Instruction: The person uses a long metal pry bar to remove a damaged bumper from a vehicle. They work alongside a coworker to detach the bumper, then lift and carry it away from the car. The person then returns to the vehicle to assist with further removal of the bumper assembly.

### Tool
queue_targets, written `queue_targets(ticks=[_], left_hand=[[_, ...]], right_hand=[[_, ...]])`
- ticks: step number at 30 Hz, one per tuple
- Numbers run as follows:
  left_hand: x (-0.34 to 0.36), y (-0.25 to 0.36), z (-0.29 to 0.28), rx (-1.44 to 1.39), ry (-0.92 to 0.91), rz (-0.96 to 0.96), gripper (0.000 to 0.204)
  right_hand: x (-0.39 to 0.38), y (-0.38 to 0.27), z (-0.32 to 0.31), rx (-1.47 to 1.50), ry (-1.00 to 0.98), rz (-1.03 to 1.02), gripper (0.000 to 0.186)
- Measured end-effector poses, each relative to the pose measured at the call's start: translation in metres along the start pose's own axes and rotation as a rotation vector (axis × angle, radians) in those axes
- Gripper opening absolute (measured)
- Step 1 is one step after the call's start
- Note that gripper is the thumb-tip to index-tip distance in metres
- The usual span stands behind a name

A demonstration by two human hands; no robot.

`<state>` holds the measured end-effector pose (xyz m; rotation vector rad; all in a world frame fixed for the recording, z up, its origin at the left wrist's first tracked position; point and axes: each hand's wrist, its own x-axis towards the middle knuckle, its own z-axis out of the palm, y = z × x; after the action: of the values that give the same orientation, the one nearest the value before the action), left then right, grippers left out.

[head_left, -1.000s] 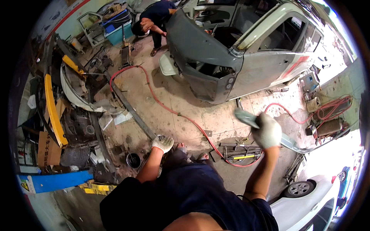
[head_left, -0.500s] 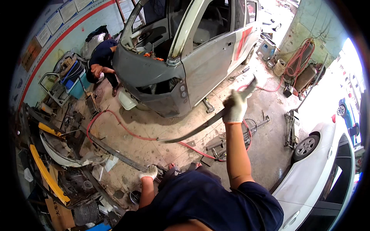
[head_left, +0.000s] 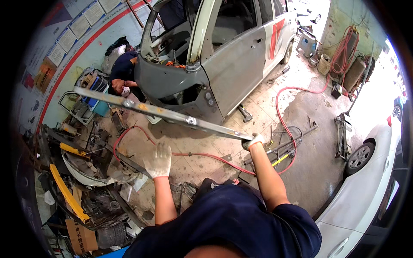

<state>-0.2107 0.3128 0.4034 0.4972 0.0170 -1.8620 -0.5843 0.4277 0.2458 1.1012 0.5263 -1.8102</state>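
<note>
1. A long, flat, silver-grey metal bar (head_left: 160, 112), marked with holes and rust-coloured patches, is held above the pale tiled floor (head_left: 195, 170); it is slanted from its far end at the upper left down to the person's right side.
2. The near end of this bar is gripped by the right hand (head_left: 254, 141), which is covered by a whitish knitted glove; its fingers are curled round the metal.
3. The left hand (head_left: 158, 160), gloved likewise, is held up well apart from the bar, with its fingers stretched out straight and nothing grasped.
4. A long, narrow, dark metal strip (head_left: 137, 167) is laid along the left edge of the floor and partly hidden behind the left hand; whether it is touched there cannot be told.
5. A thin red rubber hose (head_left: 193, 154) is stretched in curves across the floor, from its left edge towards its far right corner.
6. At the floor's far edge a grey-and-white car body (head_left: 238, 64) is seen, with a co-worker in dark clothing (head_left: 122, 69) bent low beside its front.
7. A bright yellow, rod-shaped tool (head_left: 280, 161) is placed near the right hand, inside a bend of the hose.
</note>
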Motion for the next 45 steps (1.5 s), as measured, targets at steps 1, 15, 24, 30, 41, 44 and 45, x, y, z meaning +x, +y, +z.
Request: queue_targets(ticks=[1, 15, 24, 30, 41, 44, 45], left_hand=[[0.016, -0.006, 0.012, 0.001, -0.131, -0.013, 0.065], [0.049, -0.123, -0.174, 0.609, 0.523, -0.427, 0.045], [0.087, -0.082, -0.204, 0.532, 0.218, -0.461, 0.044], [-0.011, -0.025, -0.195, 0.361, 0.553, -0.431, 0.045], [-0.088, 0.018, -0.192, -0.082, 0.703, -0.063, 0.063], [-0.080, 0.031, -0.108, -0.123, 0.525, 0.180, 0.067], [-0.077, 0.047, -0.093, -0.182, 0.462, 0.252, 0.069]], right_hand=[[0.006, -0.018, -0.005, -0.052, -0.017, -0.094, 0.030], [-0.303, -0.028, 0.077, -0.982, -0.606, -1.717, 0.022], [-0.161, 0.074, 0.051, -3.224, -0.643, -0.927, 0.026], [-0.120, 0.125, 0.030, -2.972, -0.881, -0.902, 0.027], [-0.106, 0.121, 0.101, -0.513, -0.603, -0.272, 0.020], [-0.080, 0.142, 0.072, -0.350, -0.194, -0.099, 0.026], [-0.076, 0.149, 0.058, -0.363, -0.162, -0.100, 0.025]])
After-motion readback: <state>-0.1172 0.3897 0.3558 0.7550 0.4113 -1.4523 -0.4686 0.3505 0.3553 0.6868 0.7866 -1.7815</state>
